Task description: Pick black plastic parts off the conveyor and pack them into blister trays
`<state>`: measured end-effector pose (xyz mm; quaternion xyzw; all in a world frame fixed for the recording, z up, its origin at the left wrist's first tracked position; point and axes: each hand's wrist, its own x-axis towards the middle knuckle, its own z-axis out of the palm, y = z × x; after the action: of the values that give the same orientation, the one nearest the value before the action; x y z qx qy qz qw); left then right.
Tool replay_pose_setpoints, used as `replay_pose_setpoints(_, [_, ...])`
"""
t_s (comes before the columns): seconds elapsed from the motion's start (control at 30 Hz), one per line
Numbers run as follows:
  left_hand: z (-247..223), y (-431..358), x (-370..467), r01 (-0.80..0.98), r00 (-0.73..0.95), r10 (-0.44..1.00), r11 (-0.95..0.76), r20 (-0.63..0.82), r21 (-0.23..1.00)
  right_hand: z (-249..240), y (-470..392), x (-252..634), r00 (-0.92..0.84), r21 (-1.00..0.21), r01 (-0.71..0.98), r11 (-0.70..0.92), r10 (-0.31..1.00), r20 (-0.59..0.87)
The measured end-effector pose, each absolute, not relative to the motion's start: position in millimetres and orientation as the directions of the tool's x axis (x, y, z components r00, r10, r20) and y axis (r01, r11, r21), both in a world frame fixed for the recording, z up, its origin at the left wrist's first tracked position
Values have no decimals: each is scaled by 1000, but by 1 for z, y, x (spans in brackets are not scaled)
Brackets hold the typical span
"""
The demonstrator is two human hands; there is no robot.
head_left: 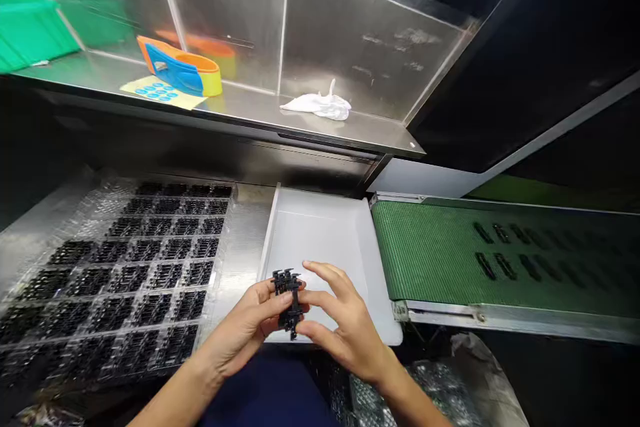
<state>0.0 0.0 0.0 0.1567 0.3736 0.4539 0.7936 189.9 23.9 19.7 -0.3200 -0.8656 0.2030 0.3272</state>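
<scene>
My left hand (250, 323) is closed round a small bundle of black plastic parts (289, 303), thumb on top and fingers beneath. The parts stand side by side, with short prongs at their upper ends. At the bundle's right side is my right hand (340, 317), its fingers spread and its thumb and a fingertip close to the parts; whether they touch is hard to tell. Both hands are over the near edge of a white tray (320, 230). To the left, a clear compartment tray (213, 267) holds rows of similar black parts.
A green conveyor belt (420, 253) on the right carries two rows of dark parts (484, 265). On the steel shelf (250, 110) lie a white cloth or glove (323, 105), an orange, blue and yellow band (185, 70), a sticker sheet (163, 92) and a green bin (33, 30).
</scene>
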Motion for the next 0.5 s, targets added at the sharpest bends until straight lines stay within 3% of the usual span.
replay_pose_setpoints(0.2, [-7, -6, -12, -622, 369, 782, 610, -503, 492, 12, 21, 167, -566, -553, 384, 739, 662, 491])
replay_pose_setpoints(0.4, [-6, -8, -16, -590, 370, 785, 611, -496, 528, 15, 16, 167, -507, -812, 235, 534, 780, 366])
replay_pose_setpoints(0.5, [-7, -4, -12, -564, 393, 776, 627, -493, 538, 18, 16, 178, -469, -866, 234, 442, 831, 298])
